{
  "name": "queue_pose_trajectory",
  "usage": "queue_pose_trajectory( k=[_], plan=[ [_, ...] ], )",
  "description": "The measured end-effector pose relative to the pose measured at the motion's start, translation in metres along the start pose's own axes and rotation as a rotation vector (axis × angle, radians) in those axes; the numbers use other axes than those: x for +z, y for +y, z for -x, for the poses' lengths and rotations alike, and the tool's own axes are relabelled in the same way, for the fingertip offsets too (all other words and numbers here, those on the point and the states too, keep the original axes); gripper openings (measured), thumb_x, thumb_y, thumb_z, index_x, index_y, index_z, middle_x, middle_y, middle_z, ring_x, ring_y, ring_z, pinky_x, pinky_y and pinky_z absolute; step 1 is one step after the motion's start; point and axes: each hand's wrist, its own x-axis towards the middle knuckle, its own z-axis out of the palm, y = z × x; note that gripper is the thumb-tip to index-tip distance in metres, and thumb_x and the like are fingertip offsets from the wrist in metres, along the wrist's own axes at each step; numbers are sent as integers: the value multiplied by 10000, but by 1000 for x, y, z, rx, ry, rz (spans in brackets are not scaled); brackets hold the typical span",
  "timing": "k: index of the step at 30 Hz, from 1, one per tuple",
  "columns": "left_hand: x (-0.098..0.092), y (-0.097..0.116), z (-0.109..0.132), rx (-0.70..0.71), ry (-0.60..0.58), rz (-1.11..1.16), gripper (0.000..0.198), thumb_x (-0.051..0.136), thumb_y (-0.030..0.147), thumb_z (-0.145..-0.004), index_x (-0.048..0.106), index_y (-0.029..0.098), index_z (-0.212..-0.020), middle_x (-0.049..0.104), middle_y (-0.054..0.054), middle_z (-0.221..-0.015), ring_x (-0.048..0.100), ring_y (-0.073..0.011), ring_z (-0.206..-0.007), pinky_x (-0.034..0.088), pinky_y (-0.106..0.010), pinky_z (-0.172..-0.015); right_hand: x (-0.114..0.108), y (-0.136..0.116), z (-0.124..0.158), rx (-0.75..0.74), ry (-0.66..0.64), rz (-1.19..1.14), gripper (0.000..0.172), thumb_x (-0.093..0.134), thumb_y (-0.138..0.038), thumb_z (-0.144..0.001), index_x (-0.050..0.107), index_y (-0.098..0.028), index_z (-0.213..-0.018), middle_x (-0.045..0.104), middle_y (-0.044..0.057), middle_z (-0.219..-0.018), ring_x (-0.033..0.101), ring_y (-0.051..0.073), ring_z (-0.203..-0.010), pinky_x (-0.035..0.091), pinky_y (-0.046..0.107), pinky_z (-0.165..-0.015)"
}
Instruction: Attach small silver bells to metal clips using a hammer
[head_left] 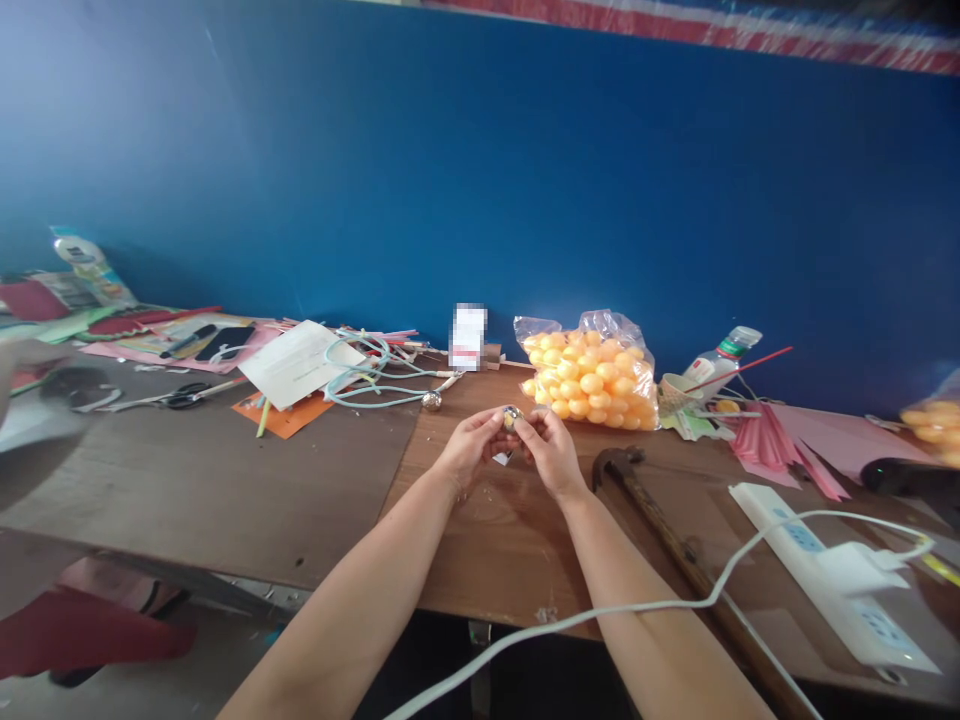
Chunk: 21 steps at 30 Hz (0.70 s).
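Over the brown table [480, 560], my left hand [474, 447] and my right hand [553, 452] meet. Between their fingertips they pinch a small shiny, round metallic object [511, 418], its details too small to tell. Both hands are closed on it. Just below the fingers lies a small white piece [502, 458], partly hidden. A clear bag of yellow-orange balls [592, 375] stands behind my right hand. Beyond my left hand a silvery ball [431, 400] lies beside a pale blue cord [375, 402].
A hammer [652, 510] and a white power strip [832, 580] lie at the right, with a white cable [637, 606] crossing above my right forearm. Scissors [180, 396] and papers [296, 365] are at the left. A bottle [720, 365] leans behind pink paper [765, 440].
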Motion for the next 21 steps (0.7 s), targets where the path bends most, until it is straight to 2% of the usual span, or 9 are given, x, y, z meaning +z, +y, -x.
queue_pose_trajectory(
  k=[2, 5, 7, 11, 14, 18, 21],
  plan=[
    [-1, 4, -1, 20, 50, 43, 253, 677, 262, -782, 663, 91, -969, 687, -86, -839, 628, -110, -667, 524, -237, -683, -3, 1, -2, -19, 42, -8, 360, 627, -575, -747, 508, -243, -818, 556, -27, -652, 412, 104, -449, 316, 253, -416],
    [-4, 11, -4, 81, 195, 132, 162, 639, 257, -814, 638, 97, -837, 671, -63, -774, 615, -92, -638, 525, -223, -689, -9, 5, -6, -64, 149, 54, 362, 589, -589, -758, 558, -237, -834, 585, -8, -692, 436, 119, -474, 339, 262, -435],
    [-7, 13, -6, 114, 250, 186, 147, 617, 251, -830, 624, 104, -823, 668, -55, -774, 620, -90, -647, 525, -217, -695, -14, 9, -9, -93, 195, 212, 330, 609, -551, -742, 603, -228, -809, 609, 4, -677, 486, 148, -523, 378, 278, -492],
    [-10, 14, -9, 87, 289, 220, 124, 601, 228, -836, 615, 107, -812, 665, -54, -742, 619, -95, -627, 525, -210, -658, -23, 15, -13, -64, 195, 623, 207, 586, -409, -737, 653, -216, -700, 674, 40, -702, 598, 225, -700, 422, 319, -668],
    [-9, 14, -9, 70, 306, 228, 118, 595, 220, -839, 611, 107, -811, 664, -53, -730, 617, -92, -610, 525, -206, -641, -25, 15, -12, -17, 152, 777, 185, 553, -354, -744, 674, -221, -700, 685, 34, -697, 615, 222, -700, 418, 309, -666],
    [-8, 14, -9, 58, 320, 238, 116, 567, 200, -854, 606, 101, -807, 660, -53, -706, 622, -98, -599, 528, -206, -619, -20, 12, -6, -49, -12, 861, 219, 564, -395, -766, 730, -255, -795, 681, 18, -697, 611, 200, -678, 393, 278, -602],
    [-8, 14, -9, 52, 335, 226, 114, 550, 186, -861, 609, 101, -812, 663, -55, -714, 626, -102, -602, 526, -208, -607, -10, 11, -2, -77, -64, 950, 234, 567, -445, -786, 738, -324, -888, 692, 12, -762, 620, 201, -714, 370, 275, -583]
  ],
)
